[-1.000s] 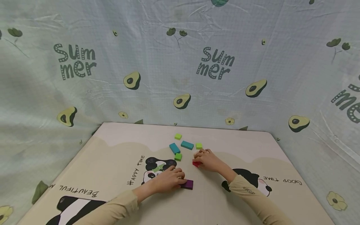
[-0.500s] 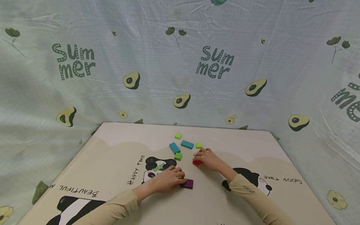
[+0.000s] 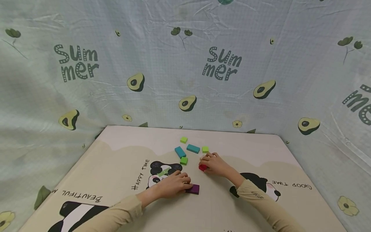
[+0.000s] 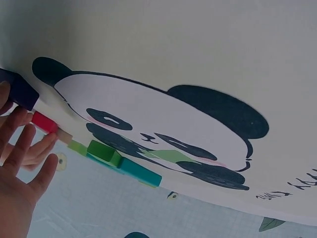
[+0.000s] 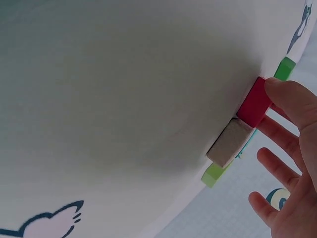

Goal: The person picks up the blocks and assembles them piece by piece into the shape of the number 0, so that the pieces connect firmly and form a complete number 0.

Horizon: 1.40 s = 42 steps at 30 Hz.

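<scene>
A purple block (image 3: 195, 189) lies near the middle of the table, and my left hand (image 3: 175, 186) pinches its left end between thumb and finger. In the left wrist view this purple block (image 4: 21, 91) looks dark blue, and the other fingers of the left hand (image 4: 20, 173) are spread. Farther forward and to the right, my right hand (image 3: 215, 165) holds a small red block (image 3: 202, 167). The right wrist view has the thumb on the red block (image 5: 254, 103), a finger at its far side. Next to that block is a plain wooden block (image 5: 231, 141), mostly hidden from the head view.
Beyond the hands lie two teal blocks (image 3: 193, 148), a darker green block (image 3: 184, 160) and two lime green blocks (image 3: 184, 139). The table (image 3: 130, 138) is printed with pandas and lettering. A fabric curtain (image 3: 162, 64) with avocados hangs around its back and sides.
Both hands keep their places on the purple and red blocks. Only the head view has shifted very slightly.
</scene>
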{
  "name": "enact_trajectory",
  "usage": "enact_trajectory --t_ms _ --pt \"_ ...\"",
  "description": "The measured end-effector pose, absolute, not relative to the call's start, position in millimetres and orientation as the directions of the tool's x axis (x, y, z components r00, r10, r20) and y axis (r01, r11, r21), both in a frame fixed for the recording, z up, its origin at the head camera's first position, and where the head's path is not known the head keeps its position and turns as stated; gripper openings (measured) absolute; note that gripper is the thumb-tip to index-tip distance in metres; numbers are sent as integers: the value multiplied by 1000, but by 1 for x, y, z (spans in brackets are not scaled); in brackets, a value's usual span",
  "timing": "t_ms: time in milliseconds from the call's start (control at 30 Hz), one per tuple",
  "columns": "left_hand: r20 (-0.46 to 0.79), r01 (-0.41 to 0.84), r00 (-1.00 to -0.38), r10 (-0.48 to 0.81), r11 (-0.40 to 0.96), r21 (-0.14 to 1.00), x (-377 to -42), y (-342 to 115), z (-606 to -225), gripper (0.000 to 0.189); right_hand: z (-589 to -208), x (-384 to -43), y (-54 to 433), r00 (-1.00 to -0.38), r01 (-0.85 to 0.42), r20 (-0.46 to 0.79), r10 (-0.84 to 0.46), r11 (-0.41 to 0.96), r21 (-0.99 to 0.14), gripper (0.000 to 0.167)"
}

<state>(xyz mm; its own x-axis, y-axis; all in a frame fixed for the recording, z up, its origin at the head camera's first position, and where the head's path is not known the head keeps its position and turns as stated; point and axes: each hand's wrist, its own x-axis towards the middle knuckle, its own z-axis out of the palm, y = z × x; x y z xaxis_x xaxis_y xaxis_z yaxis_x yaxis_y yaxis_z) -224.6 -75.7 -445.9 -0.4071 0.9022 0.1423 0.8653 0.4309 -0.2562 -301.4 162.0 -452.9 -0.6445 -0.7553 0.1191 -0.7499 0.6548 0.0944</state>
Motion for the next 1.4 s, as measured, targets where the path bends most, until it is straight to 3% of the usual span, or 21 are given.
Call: enact_trajectory --t_ms 667,1067,1400 --pt "145 864 -404 903 429 -263 -224 -76 -445 27 -451 -276 174 -609 -773 124 -784 621 130 33" --pt "138 868 -409 902 431 -248 -225 -76 -446 27 -452 -256 174 -537 -812 190 -822 564 146 31" --pt "129 864 -422 898 441 -243 -225 -75 -446 27 -448 -244 172 -560 -812 143 -816 574 101 33"
